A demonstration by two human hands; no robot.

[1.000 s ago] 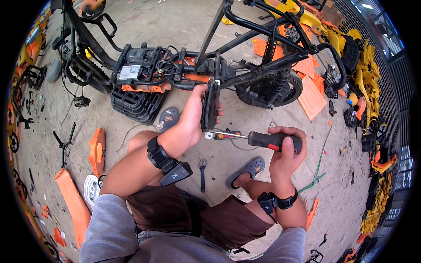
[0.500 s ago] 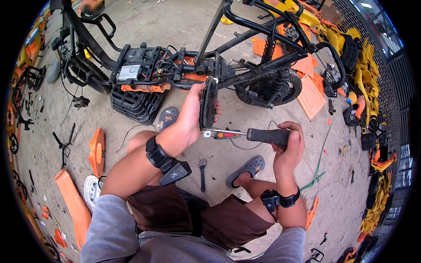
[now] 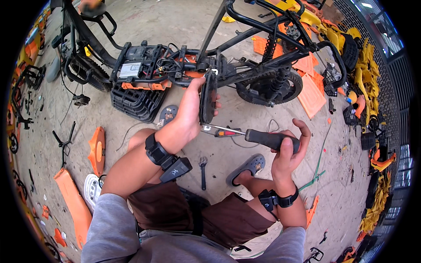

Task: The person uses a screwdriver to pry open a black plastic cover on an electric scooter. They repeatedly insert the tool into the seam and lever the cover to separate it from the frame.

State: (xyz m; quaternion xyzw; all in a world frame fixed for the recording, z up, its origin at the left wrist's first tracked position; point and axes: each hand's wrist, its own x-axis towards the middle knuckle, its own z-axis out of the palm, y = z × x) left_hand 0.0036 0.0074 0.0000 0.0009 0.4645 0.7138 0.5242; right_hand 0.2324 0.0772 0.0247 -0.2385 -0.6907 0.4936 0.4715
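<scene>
My left hand (image 3: 190, 109) is closed round a black, flat, rounded part (image 3: 209, 98), held upright and seen nearly edge-on, with a small white piece at its top. In my right hand (image 3: 287, 155) is a screwdriver (image 3: 267, 138) with a dark, thick handle; the thumb and some fingers grip the handle while one finger is lifted off it. The metal shaft points left and its tip meets the lower end of the black part. Whether the tip sits in a screw is too small to tell. Just beyond stands a stripped black scooter frame (image 3: 210, 59).
A wrench (image 3: 203, 173) lies on the floor between my feet, and a red-and-yellow tool (image 3: 227, 133) lies below the screwdriver. Orange panels (image 3: 72, 206) are at the left. A rear wheel (image 3: 269, 87) and yellow body parts (image 3: 370, 79) stand to the right.
My right hand's grip on the screwdriver handle has turned, with one finger now raised away. The handle end has dipped slightly, and the black part has shifted a little upward.
</scene>
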